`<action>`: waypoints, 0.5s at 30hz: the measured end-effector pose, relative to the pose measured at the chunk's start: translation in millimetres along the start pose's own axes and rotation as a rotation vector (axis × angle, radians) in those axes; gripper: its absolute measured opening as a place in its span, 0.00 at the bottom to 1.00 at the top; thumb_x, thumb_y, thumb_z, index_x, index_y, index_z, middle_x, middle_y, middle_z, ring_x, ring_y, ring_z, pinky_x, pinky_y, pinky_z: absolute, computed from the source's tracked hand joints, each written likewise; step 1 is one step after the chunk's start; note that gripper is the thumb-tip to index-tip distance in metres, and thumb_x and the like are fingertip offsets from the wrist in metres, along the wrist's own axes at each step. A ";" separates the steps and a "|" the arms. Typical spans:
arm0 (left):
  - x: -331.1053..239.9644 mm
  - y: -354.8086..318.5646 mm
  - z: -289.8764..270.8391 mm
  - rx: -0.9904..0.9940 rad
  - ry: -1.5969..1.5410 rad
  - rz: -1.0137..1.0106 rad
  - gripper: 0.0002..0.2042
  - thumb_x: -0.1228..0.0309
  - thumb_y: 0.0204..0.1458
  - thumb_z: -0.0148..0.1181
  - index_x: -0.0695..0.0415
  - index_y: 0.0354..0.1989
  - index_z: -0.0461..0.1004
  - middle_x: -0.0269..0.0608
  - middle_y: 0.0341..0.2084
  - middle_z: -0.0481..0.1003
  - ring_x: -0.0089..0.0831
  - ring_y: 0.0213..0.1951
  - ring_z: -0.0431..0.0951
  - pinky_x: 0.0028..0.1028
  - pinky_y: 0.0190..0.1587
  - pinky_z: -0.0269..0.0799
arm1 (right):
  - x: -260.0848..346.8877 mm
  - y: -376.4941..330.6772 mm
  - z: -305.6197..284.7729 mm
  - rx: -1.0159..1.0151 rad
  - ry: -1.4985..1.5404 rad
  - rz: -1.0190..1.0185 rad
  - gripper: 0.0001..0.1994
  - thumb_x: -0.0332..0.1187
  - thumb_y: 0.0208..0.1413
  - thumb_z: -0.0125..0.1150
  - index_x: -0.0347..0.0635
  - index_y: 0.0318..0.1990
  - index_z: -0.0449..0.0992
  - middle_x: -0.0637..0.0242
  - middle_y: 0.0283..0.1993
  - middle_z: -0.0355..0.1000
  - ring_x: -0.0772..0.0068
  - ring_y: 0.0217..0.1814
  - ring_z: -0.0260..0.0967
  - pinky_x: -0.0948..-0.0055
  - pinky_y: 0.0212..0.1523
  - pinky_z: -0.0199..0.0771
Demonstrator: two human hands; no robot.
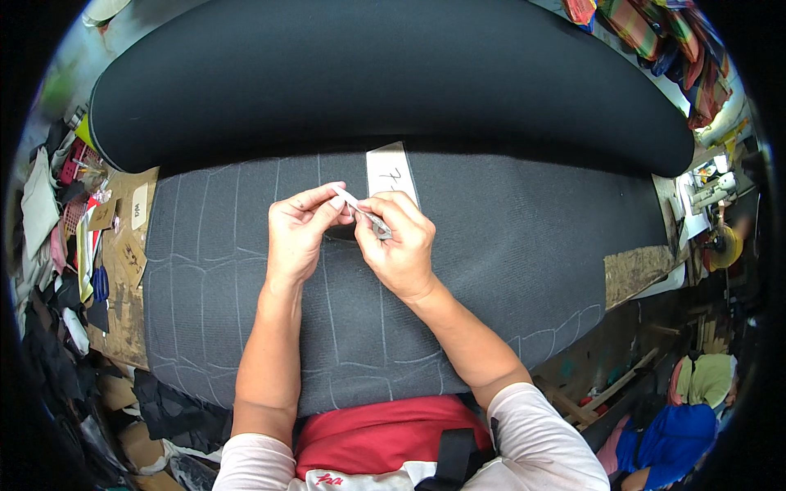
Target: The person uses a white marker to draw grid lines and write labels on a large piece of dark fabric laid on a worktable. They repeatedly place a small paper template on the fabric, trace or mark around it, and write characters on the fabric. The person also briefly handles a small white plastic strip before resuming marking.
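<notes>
Both hands meet over the middle of a dark grey cloth (508, 245) spread across the table; the cloth bears pale chalk lines (327, 286) drawn as curves and panels. The left hand (296, 233) is curled, its thumb and forefinger pinched on one end of a thin white stick (345, 197), likely chalk; the other fingers are folded loosely under. The right hand (399, 239) is also closed, fingers bent inward, gripping a small grey tool (378, 227) against the stick's other end; what kind of tool it is I cannot tell. The stick sits between the two hands, raised just above the cloth, tilted down toward the right hand. Just beyond the hands lies a white paper strip (391, 170) on the cloth, with handwriting on it. Behind it runs a thick black roll (393, 74) of fabric, edge to edge. At the left lies cardboard (123, 245) with scraps and clutter on it; at the right, a sewing machine (708, 192) stands well apart; striped fabrics (663, 33) hang at upper right.
</notes>
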State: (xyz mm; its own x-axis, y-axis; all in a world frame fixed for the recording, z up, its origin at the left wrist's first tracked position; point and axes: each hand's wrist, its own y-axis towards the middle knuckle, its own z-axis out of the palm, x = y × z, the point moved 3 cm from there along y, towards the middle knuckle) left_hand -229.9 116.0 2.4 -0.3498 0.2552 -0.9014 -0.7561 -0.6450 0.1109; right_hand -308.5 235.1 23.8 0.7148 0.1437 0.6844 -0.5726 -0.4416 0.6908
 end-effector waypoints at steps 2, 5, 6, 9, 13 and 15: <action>0.7 0.0 -1.4 -0.008 0.013 -0.006 0.11 0.79 0.51 0.60 0.71 0.41 0.74 0.49 0.29 0.78 0.26 0.29 0.79 0.22 0.35 0.77 | 0.6 -0.3 0.4 -0.008 -0.028 -0.011 0.08 0.18 0.40 0.62 0.34 0.31 0.76 0.60 0.30 0.72 0.66 0.29 0.73 0.74 0.28 0.73; 0.3 0.4 -3.8 -0.013 0.042 -0.004 0.10 0.80 0.50 0.60 0.71 0.41 0.74 0.48 0.29 0.78 0.26 0.28 0.78 0.22 0.35 0.77 | 0.7 -1.1 0.7 -0.004 -0.027 -0.005 0.08 0.18 0.40 0.62 0.34 0.31 0.76 0.60 0.30 0.72 0.66 0.29 0.73 0.74 0.28 0.73; 0.3 0.3 -4.3 -0.021 0.055 -0.006 0.10 0.80 0.50 0.60 0.71 0.40 0.74 0.48 0.28 0.78 0.25 0.28 0.78 0.22 0.34 0.77 | 0.7 -1.3 0.8 0.003 -0.033 -0.009 0.08 0.18 0.39 0.62 0.34 0.31 0.76 0.60 0.30 0.72 0.67 0.29 0.73 0.74 0.28 0.73; 2.9 0.0 -2.8 -0.071 0.054 -0.004 0.11 0.82 0.49 0.60 0.71 0.41 0.74 0.46 0.27 0.78 0.24 0.27 0.77 0.21 0.33 0.77 | 0.7 -1.7 0.9 0.004 -0.046 -0.020 0.08 0.17 0.39 0.62 0.34 0.30 0.76 0.60 0.30 0.72 0.67 0.28 0.73 0.74 0.28 0.73; 4.2 -2.1 -0.1 -0.099 0.043 0.063 0.14 0.84 0.48 0.58 0.70 0.45 0.71 0.42 0.26 0.77 0.22 0.26 0.77 0.21 0.32 0.76 | -0.5 -3.0 2.4 0.005 -0.019 0.012 0.08 0.17 0.39 0.62 0.34 0.30 0.76 0.60 0.30 0.72 0.67 0.28 0.74 0.75 0.27 0.73; 3.7 -1.9 -0.4 -0.094 0.039 0.078 0.15 0.85 0.48 0.57 0.69 0.46 0.69 0.41 0.26 0.76 0.22 0.26 0.77 0.20 0.31 0.76 | -1.7 -4.0 3.9 0.003 0.035 0.058 0.08 0.17 0.39 0.62 0.33 0.30 0.76 0.60 0.30 0.72 0.67 0.28 0.74 0.75 0.27 0.73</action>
State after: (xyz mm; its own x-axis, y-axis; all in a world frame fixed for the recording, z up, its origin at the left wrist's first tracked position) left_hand -229.6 117.9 -1.4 -0.3822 0.1751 -0.9073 -0.6717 -0.7270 0.1426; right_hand -305.8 233.2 19.0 0.6661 0.1489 0.7309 -0.6113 -0.4524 0.6493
